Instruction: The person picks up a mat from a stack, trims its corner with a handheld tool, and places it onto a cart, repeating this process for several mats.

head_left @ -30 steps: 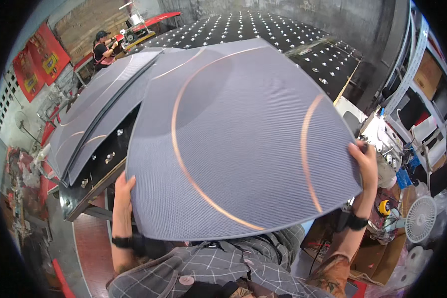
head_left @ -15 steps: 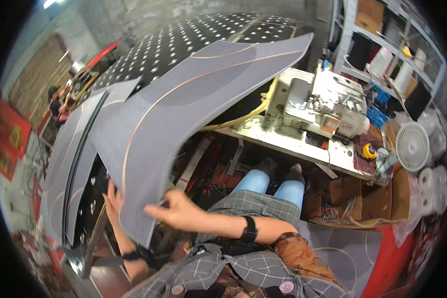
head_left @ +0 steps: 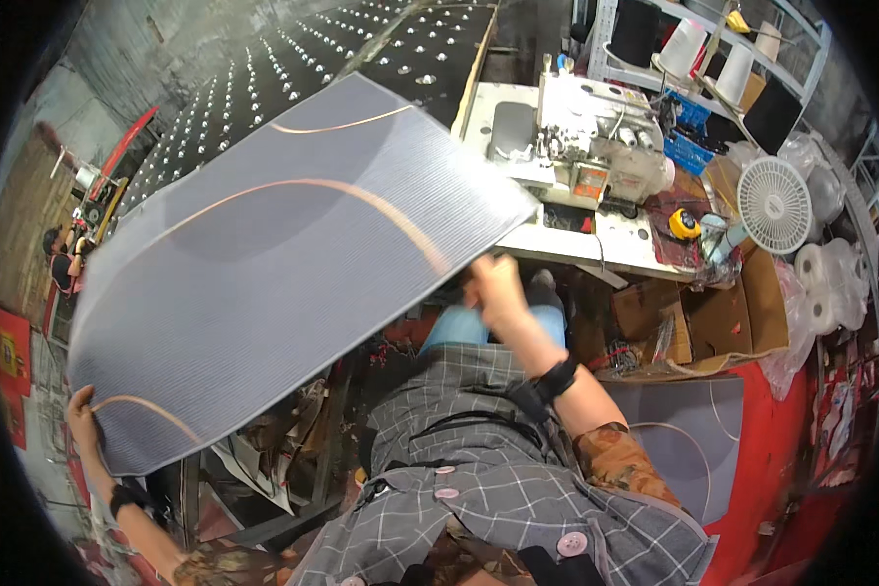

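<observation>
A large grey ribbed mat (head_left: pixel 293 254) with tan curved lines and shaded patches is stretched out between my two hands. My left hand (head_left: pixel 81 410) grips its lower left corner, fingers closed over the edge. At the mat's near right edge, my right hand (head_left: pixel 498 290) is closed on the border; motion blurs it a little. The mat's far part lies over the studded black table (head_left: pixel 420 59), and its right corner reaches the front of the sewing machine (head_left: pixel 596 137) table.
To the right are a small white fan (head_left: pixel 774 203), a yellow tape measure (head_left: pixel 685 225) and an open cardboard box (head_left: pixel 723 322). Thread cones (head_left: pixel 681 49) stand on a rack behind. Another grey mat (head_left: pixel 679 439) lies on red material at lower right. A person (head_left: pixel 65 262) is far left.
The mat has swung from a bent, raised position to a spread, flatter one. My right hand moved right along with its edge, and my left hand moved outward left onto a corner.
</observation>
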The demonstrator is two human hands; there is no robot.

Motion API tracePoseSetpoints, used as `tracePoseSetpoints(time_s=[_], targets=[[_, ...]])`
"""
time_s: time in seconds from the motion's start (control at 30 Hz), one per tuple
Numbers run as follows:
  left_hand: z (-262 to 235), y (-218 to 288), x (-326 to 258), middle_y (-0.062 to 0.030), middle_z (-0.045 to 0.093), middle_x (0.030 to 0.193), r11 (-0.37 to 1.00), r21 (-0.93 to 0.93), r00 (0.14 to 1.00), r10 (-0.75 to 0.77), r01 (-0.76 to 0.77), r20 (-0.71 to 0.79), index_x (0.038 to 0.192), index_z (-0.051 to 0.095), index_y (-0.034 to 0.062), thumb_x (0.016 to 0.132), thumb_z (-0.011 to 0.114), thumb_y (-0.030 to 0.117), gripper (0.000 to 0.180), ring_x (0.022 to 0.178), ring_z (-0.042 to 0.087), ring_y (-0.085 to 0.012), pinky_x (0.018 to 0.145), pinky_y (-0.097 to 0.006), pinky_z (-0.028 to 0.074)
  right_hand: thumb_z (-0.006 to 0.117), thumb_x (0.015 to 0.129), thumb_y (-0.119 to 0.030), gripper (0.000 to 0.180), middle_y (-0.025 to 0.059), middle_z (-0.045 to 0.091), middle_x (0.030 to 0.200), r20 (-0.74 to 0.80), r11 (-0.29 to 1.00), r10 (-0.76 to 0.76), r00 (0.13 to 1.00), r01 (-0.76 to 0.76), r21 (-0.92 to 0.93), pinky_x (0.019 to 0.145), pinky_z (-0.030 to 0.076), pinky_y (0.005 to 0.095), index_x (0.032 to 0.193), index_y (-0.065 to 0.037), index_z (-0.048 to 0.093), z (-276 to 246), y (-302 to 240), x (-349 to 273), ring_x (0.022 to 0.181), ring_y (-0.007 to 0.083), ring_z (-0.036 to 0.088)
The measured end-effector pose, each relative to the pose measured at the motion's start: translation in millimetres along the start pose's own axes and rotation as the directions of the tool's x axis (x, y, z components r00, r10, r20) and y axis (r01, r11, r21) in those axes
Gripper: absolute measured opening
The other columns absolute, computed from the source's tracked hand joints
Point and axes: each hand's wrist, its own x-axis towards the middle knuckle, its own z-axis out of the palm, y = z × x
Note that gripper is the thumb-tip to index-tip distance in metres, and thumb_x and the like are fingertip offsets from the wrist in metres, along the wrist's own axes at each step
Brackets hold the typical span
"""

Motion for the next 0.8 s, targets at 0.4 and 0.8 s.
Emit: tracePoseSetpoints(time_s=[0.4, 0.8], targets=[[87.7, 8.3, 5.1, -0.0186, 0.028, 0.142, 0.236, 0.909, 0.937, -0.024, 0.344, -0.349, 0.131, 0.042, 0.0324, 0.084, 0.053, 0.042, 0.05, 0.131, 0.025, -0.0409, 0.098, -0.058, 0.031, 0.054, 0.089, -0.027, 0.035, 0.0193, 0.065, 0.093, 0.202, 0.95, -0.026, 0.979, -0.039, 0.309, 0.036, 0.028, 0.0192, 0.104, 0.004, 0.059, -17.0, 35.0, -21.4, 0.038, 0.0026, 0.028], [294.3, 330.4, -152.7, -0.0092, 0.068, 0.084, 0.742, -0.381, 0.741, 0.645, -0.551, 0.185, 0.09, 0.067, 0.0028, 0.085, 0.054, 0.009, 0.016, 0.071, 0.065, -0.0177, 0.062, -0.028, 0.05, 0.062, 0.085, -0.03, 0.031, 0.0053, 0.063, 0.067, 0.328, 0.987, -0.034, 0.944, -0.019, 0.159, 0.035, 0.028, 0.0185, 0.089, 0.001, 0.067, -1.3, 14.9, -21.7, 0.042, 0.0029, 0.04]])
